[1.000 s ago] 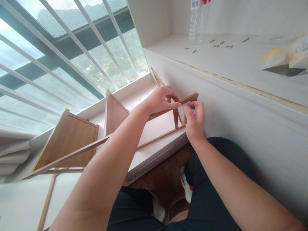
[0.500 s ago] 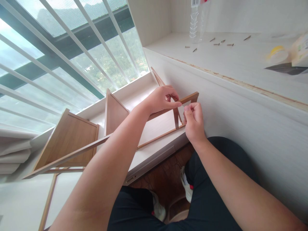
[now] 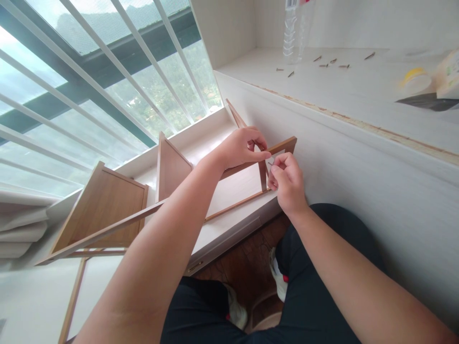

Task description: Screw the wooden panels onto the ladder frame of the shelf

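My left hand [image 3: 247, 145] lies over the top rail of a brown wooden frame [image 3: 283, 145], fingers curled around the rail and thumb stretched along it. Just right of that thumb, my right hand [image 3: 287, 179] is closed in a pinch. From its fingertips pokes a small, thin screw [image 3: 270, 164], partly hidden by the fingers. The frame is a long shelf-like piece with slanted legs, standing on a white ledge against the white side panel. Its long rail passes under my left forearm.
Several loose screws [image 3: 344, 66] lie on the white shelf [image 3: 358, 95] at upper right. A clear plastic bottle [image 3: 294, 36] and a yellow-capped container [image 3: 416, 80] stand there. Wooden panels [image 3: 107, 210] sit left of my arm by the barred window [image 3: 118, 71]. My legs are below.
My right hand has turned slightly and its fingers have shifted left, so the screw tip now shows between them. My left hand has stayed in place on the frame.
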`<act>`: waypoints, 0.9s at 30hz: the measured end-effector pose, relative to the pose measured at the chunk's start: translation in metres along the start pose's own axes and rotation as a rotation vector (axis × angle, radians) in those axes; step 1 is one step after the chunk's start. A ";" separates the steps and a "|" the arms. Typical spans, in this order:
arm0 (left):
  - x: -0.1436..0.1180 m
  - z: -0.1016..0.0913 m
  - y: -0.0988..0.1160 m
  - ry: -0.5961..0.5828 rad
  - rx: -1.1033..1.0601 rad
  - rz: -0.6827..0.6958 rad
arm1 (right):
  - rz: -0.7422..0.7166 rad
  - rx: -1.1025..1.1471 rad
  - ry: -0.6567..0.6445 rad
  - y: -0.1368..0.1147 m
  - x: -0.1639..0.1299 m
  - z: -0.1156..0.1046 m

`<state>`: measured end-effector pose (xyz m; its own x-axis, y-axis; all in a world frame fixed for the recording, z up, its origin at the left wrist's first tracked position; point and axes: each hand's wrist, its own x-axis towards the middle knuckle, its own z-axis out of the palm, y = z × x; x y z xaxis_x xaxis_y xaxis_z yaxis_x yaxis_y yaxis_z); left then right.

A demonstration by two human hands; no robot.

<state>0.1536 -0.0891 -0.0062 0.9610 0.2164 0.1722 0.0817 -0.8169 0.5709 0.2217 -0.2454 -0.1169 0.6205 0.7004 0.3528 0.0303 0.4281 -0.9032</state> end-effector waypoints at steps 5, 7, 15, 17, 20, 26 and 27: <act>0.001 0.000 0.000 -0.003 0.012 0.007 | 0.011 0.048 0.063 0.003 0.002 0.004; 0.001 0.000 -0.001 -0.005 0.010 0.010 | -0.006 0.010 0.077 0.002 0.003 0.004; -0.001 0.000 -0.001 -0.004 -0.002 -0.002 | -0.085 -0.058 0.213 -0.007 0.001 0.002; -0.001 0.000 0.000 -0.006 -0.004 -0.008 | -0.107 -0.068 0.260 -0.008 0.002 0.001; -0.001 0.000 0.001 -0.012 -0.007 -0.019 | -0.131 -0.090 0.311 -0.008 0.003 0.000; -0.001 -0.001 0.001 -0.010 -0.008 -0.013 | -0.150 -0.068 0.377 -0.008 0.004 0.000; -0.001 -0.001 0.000 -0.010 -0.008 -0.011 | -0.149 -0.069 0.388 -0.008 0.004 0.000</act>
<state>0.1525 -0.0890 -0.0059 0.9627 0.2201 0.1575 0.0906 -0.8104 0.5788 0.2237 -0.2462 -0.1080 0.8540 0.3609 0.3748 0.1867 0.4599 -0.8681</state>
